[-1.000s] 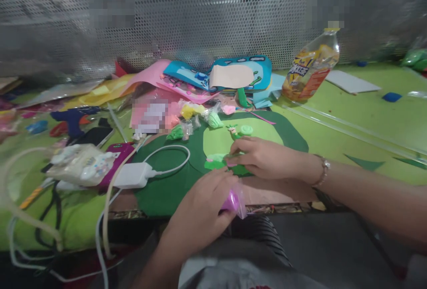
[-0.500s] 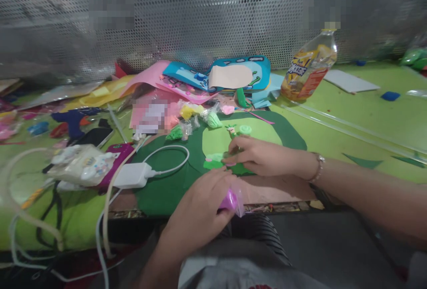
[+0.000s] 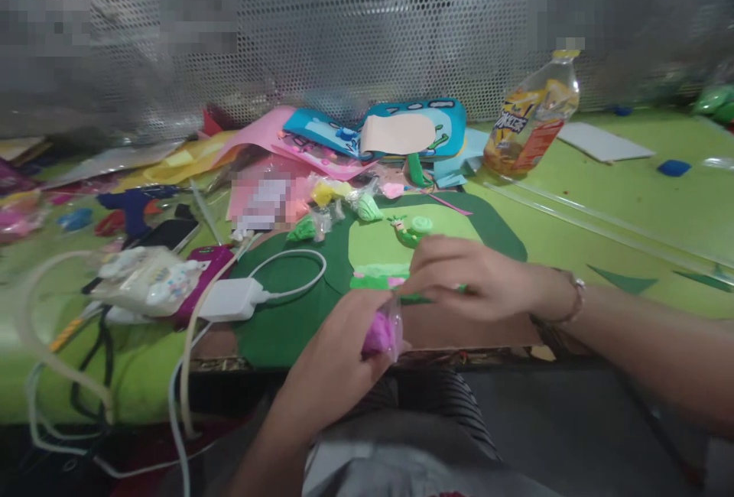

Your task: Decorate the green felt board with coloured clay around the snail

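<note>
My left hand point(image 3: 338, 359) is closed on a small clear bag of purple-pink clay point(image 3: 379, 331) at the table's near edge. My right hand point(image 3: 470, 277) reaches over from the right, its fingertips pinched together at the top of that bag. Behind the hands a dark green felt sheet point(image 3: 287, 313) carries a light green patch point(image 3: 378, 241) with a small green clay snail point(image 3: 414, 228) on it. A flat green clay piece with a pink bit point(image 3: 375, 280) lies just beyond my fingers.
A white charger with its cable point(image 3: 232, 298), a purple phone point(image 3: 203, 267) and a decorated clear case point(image 3: 146, 279) lie to the left. Small bags of coloured clay point(image 3: 338, 203), pink and blue foam sheets point(image 3: 367, 134) and a tilted juice bottle point(image 3: 531, 118) stand behind. A perforated metal screen point(image 3: 344, 23) closes the back.
My right hand has come off the green clay on the felt and moved nearer, to the bag. My left hand has raised the bag slightly towards it.
</note>
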